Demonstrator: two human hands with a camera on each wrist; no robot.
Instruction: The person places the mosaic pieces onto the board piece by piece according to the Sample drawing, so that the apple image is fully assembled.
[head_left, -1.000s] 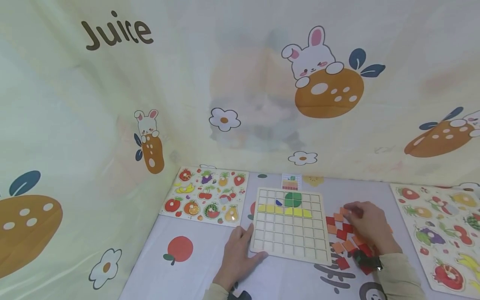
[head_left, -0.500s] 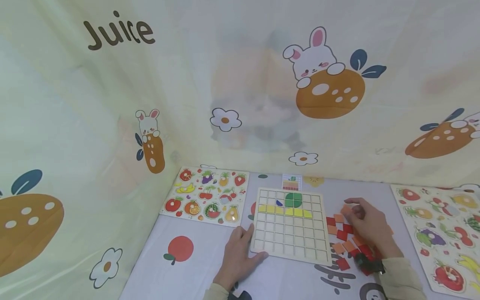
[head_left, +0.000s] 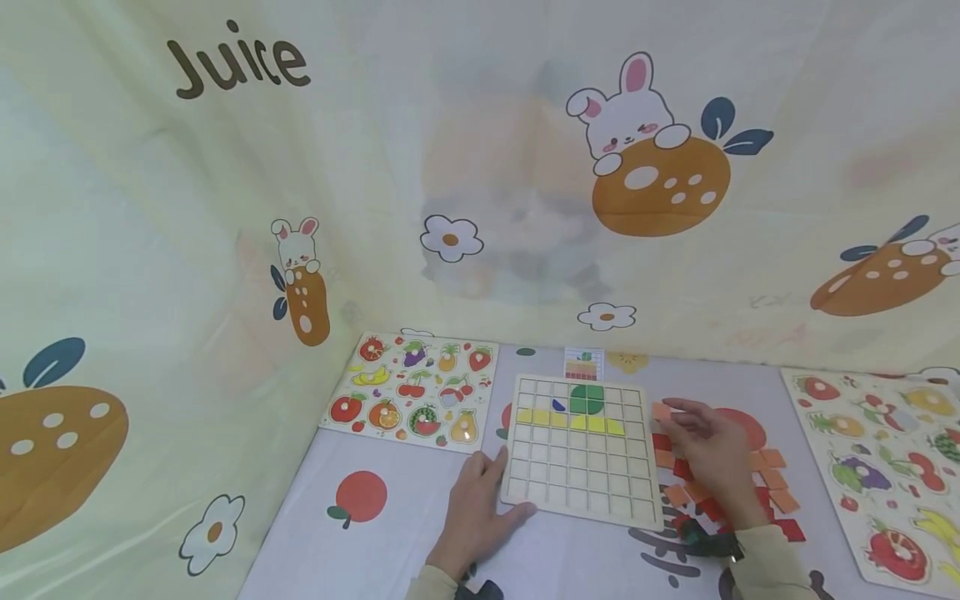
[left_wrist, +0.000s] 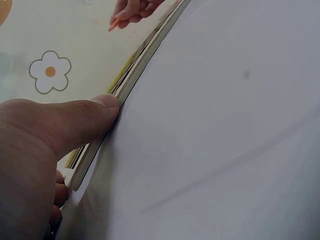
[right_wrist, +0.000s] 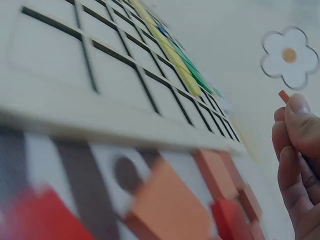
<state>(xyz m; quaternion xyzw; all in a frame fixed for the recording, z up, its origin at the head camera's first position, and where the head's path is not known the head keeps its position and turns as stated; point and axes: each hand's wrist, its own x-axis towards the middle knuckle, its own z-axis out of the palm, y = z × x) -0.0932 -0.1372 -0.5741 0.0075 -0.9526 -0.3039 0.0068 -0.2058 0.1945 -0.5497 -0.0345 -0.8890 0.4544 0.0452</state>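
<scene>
Pinching an orange square tile point(head_left: 661, 411) by one end in my right hand point(head_left: 707, 444), just right of the wooden grid board point(head_left: 578, 477), I should grip it lightly while my left hand point(head_left: 476, 510) steadies the board by clasping its near-left corner.

The left hand point(head_left: 476, 508) and right hand point(head_left: 708, 450) are bare. Behind them come a plain beige left sleeve point(head_left: 432, 584) and matching right sleeve point(head_left: 772, 565). Each wrist's inner side wears black gear: left unit point(head_left: 482, 591), right unit point(head_left: 711, 545).
</scene>
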